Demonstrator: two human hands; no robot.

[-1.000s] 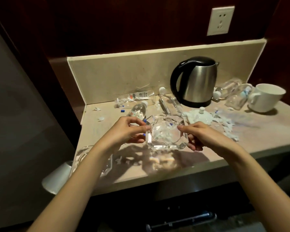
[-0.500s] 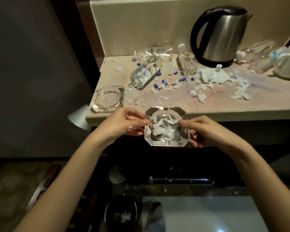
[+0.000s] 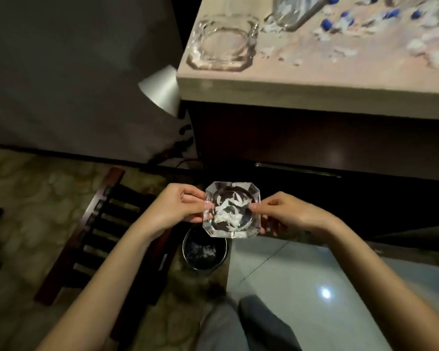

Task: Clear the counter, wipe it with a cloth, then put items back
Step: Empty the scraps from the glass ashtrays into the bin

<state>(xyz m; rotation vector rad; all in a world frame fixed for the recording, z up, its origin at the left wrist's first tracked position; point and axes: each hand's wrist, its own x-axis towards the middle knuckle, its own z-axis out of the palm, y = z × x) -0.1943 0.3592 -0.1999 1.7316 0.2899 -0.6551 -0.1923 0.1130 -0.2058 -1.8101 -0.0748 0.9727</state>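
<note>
Below the worktop [image 3: 314, 89], above a dark bin [image 3: 204, 250] on the floor, you hold the glass ashtray [image 3: 231, 209] level, full of white paper scraps. Your left hand [image 3: 174, 207] and right hand [image 3: 288, 214] each pinch one side. Glass is slippery: if you tip it fast, it may slide out, or the scraps may miss the bin.
</note>
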